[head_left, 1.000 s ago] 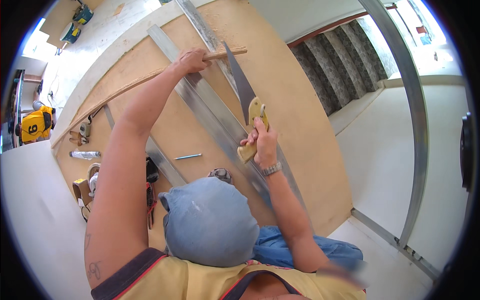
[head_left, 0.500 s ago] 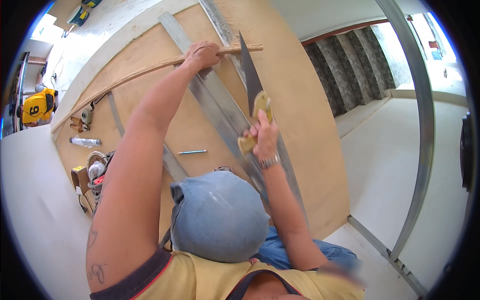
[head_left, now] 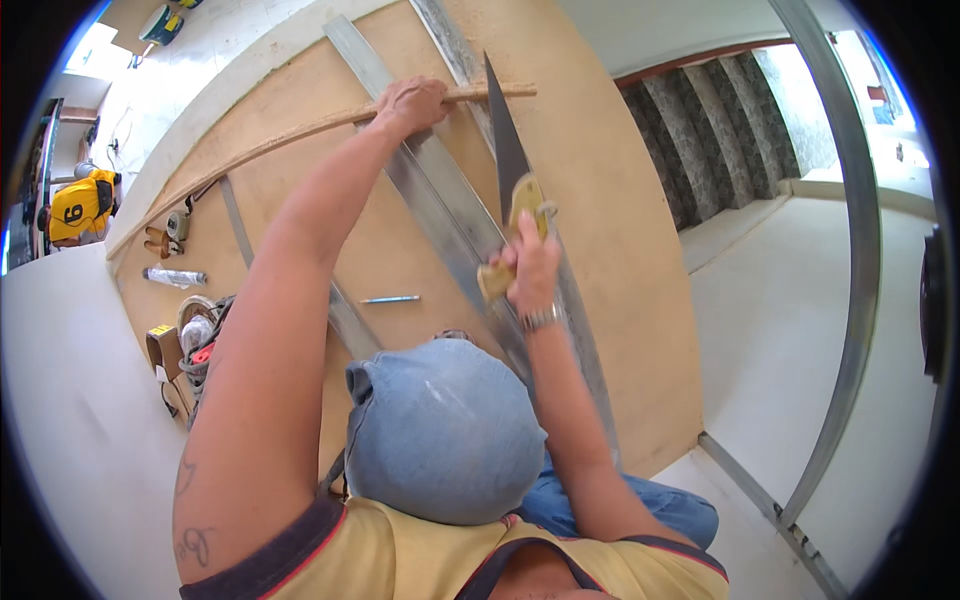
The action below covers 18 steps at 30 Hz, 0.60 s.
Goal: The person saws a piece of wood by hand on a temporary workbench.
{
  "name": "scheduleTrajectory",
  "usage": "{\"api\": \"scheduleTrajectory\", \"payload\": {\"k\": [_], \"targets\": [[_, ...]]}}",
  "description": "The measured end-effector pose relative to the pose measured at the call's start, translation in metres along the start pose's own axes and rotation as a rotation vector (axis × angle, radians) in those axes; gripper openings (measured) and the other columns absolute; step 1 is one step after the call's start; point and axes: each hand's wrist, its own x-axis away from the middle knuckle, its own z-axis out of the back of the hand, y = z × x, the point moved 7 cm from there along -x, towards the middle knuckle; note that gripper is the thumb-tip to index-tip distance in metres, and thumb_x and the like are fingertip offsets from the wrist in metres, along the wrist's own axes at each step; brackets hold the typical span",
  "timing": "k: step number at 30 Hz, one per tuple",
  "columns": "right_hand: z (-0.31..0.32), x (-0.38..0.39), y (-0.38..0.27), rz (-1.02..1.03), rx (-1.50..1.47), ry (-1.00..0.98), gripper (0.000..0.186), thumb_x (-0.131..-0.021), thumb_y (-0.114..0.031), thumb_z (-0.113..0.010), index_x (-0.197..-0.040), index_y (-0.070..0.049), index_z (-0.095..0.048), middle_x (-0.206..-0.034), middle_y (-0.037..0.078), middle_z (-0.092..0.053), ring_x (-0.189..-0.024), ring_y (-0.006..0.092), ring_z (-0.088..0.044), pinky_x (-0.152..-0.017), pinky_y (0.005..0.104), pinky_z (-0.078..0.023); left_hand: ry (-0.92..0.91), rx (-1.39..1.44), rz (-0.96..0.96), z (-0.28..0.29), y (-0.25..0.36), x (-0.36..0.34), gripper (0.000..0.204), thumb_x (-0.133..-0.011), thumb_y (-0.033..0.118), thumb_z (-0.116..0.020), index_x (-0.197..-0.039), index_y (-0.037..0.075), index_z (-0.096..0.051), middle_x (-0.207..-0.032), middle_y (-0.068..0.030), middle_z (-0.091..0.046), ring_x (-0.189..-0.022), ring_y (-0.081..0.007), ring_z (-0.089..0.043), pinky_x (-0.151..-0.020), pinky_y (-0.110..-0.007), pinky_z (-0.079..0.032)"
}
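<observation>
My left hand (head_left: 410, 106) is closed on a long, thin wooden strip (head_left: 278, 139), holding it across the metal channels (head_left: 428, 178) lying on a light plywood board (head_left: 640, 300). To its right, the handsaw blade (head_left: 505, 140) crosses the strip near its far end. My right hand (head_left: 533, 258) grips the saw's yellowish handle (head_left: 495, 280). Below, my bent knee (head_left: 440, 430) in faded blue denim hides part of the board. A pencil (head_left: 390, 298) lies between my left forearm and the channels.
A tape measure (head_left: 177, 225), wrapped cylinder (head_left: 175, 276) and cardboard box (head_left: 163, 350) sit at the board's left. Another person (head_left: 80, 205) in yellow bends at far left; buckets (head_left: 160, 25) stand behind. A staircase (head_left: 715, 140) and an upright metal stud (head_left: 860, 250) are on the right.
The saw in my right hand has moved forward, its tip now farther past the strip. My left hand still holds the strip. The whole view has shifted slightly.
</observation>
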Motion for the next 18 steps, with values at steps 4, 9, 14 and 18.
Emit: {"api": "scheduleTrajectory", "payload": {"k": [4, 9, 14, 18], "targets": [[-0.038, -0.069, -0.026, 0.015, -0.049, 0.025, 0.023, -0.104, -0.025, -0.067, -0.098, -0.007, -0.054, -0.061, -0.004, -0.043, -0.048, 0.0092, -0.045, -0.045, 0.0371, -0.053, 0.023, 0.044, -0.027, 0.005, 0.019, -0.009, 0.037, -0.096, 0.046, -0.069, -0.111, 0.014, -0.078, -0.110, -0.0144, -0.078, -0.106, -0.0350, -0.073, -0.092, -0.047, -0.057], [-0.017, -0.008, -0.001, -0.024, -0.004, -0.039, 0.027, -0.103, -0.030, -0.068, -0.092, -0.011, -0.053, -0.062, -0.007, -0.041, -0.050, 0.0073, -0.043, -0.052, 0.0378, -0.055, 0.026, -0.008, -0.014, 0.003, -0.007, -0.002, 0.036, -0.096, 0.045, -0.068, -0.111, 0.014, -0.078, -0.110, -0.0133, -0.078, -0.106, -0.0346, -0.073, -0.091, -0.047, -0.057], [-0.033, -0.052, -0.020, 0.026, -0.018, -0.026, 0.026, -0.102, -0.030, -0.069, -0.095, -0.010, -0.053, -0.063, -0.007, -0.041, -0.051, 0.0075, -0.045, -0.053, 0.0384, -0.055, 0.056, 0.018, -0.043, 0.006, 0.014, -0.008, 0.035, -0.095, 0.043, -0.068, -0.112, 0.014, -0.078, -0.110, -0.0135, -0.078, -0.107, -0.0346, -0.074, -0.092, -0.046, -0.058], [-0.046, -0.069, -0.030, 0.058, -0.032, -0.004, 0.023, -0.104, -0.028, -0.066, -0.100, -0.007, -0.056, -0.063, -0.004, -0.045, -0.047, 0.0093, -0.045, -0.049, 0.0385, -0.056, 0.023, -0.015, -0.024, 0.007, 0.018, -0.010, 0.037, -0.095, 0.043, -0.068, -0.113, 0.013, -0.078, -0.110, -0.0142, -0.078, -0.105, -0.0352, -0.074, -0.093, -0.046, -0.058]]}}
